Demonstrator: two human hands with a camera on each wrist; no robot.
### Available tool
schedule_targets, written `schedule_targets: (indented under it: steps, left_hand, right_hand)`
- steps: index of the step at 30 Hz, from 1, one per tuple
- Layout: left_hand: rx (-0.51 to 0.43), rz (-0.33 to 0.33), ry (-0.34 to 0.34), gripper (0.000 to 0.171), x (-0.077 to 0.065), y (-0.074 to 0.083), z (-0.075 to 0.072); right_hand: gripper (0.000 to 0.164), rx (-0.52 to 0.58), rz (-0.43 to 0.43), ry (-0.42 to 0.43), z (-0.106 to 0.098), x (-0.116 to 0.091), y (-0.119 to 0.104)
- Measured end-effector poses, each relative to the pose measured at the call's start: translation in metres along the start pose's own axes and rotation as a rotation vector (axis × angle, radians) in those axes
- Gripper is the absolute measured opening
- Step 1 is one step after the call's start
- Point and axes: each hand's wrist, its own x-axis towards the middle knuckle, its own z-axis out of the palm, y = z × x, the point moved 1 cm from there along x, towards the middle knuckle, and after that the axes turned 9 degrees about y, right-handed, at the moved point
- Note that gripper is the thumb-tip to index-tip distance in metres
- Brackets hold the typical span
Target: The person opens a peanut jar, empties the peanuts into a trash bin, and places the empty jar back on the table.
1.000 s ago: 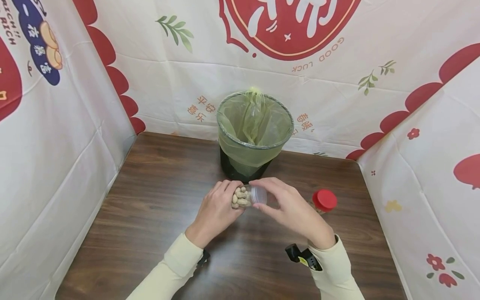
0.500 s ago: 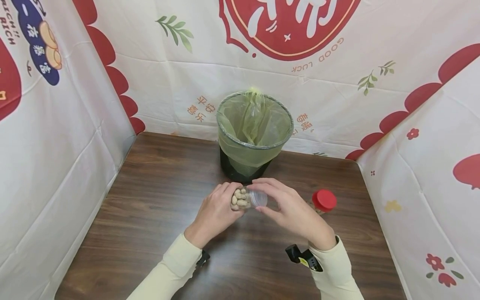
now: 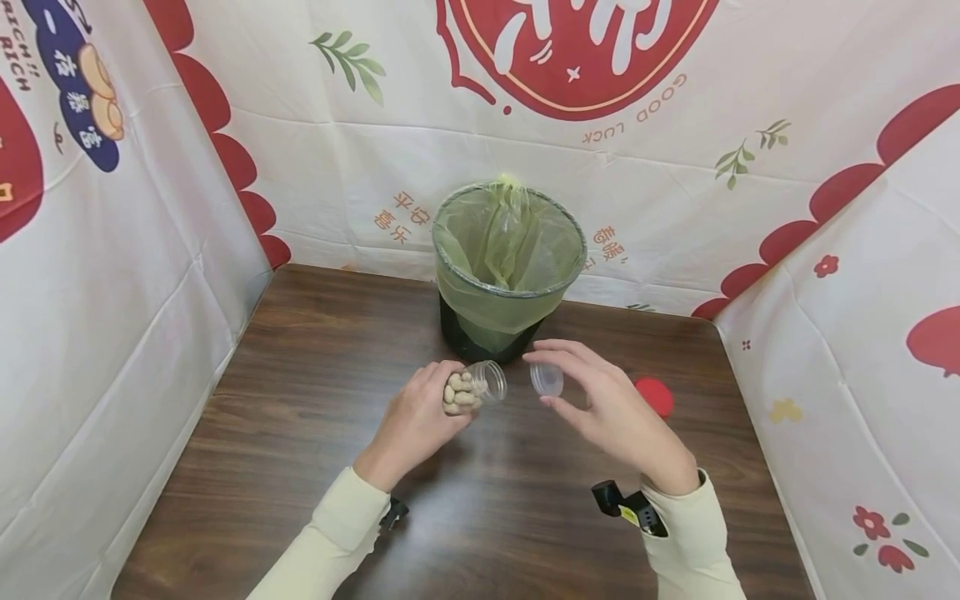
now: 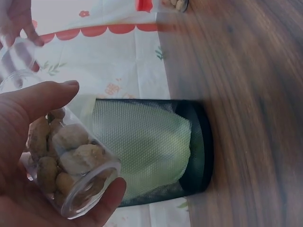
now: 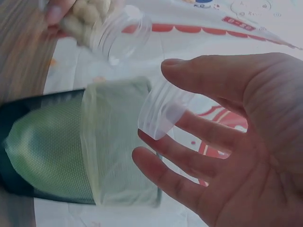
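My left hand [image 3: 420, 407] grips a clear plastic jar [image 3: 491, 381] of unshelled peanuts [image 3: 460, 395]. The jar lies tilted on its side, its uncovered mouth facing right. Between the thumb and fingers of my right hand [image 3: 611, 408] is a clear screw lid [image 3: 547, 380], held a short way from the jar's mouth. In the right wrist view the lid [image 4: 19, 54] shows faintly in the left wrist view too, while its ridged rim [image 5: 158, 113] is close by my right fingertips. Both hands are above the table, in front of the bin.
A black mesh bin [image 3: 487, 337] with a yellow-green liner [image 3: 510, 292] stands at the back middle of the wooden table [image 3: 300, 417]. Behind my right hand is a red-lidded jar [image 3: 656, 397], mostly hidden. Printed white cloth [image 3: 360, 158] walls the table at the back and sides.
The lid has come off the jar. My right hand has moved right with it, and my left hand has drawn slightly left with the jar.
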Motion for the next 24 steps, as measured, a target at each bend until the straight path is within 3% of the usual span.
schedule_targets:
  steps: [9, 14, 24]
  left_hand:
    - [-0.064, -0.055, 0.094, 0.058, 0.006, -0.011, -0.012]
    - [-0.082, -0.091, 0.111, 0.06, 0.007, -0.014, -0.017]
    - [-0.094, -0.145, 0.097, 0.06, 0.006, -0.019, -0.021]
  right_hand:
    - [0.065, -0.047, 0.131, 0.074, -0.014, -0.006, 0.015]
    - [0.063, -0.065, 0.225, 0.063, -0.016, -0.01, 0.023]
    - [0.057, -0.123, 0.302, -0.006, 0.007, -0.024, 0.063]
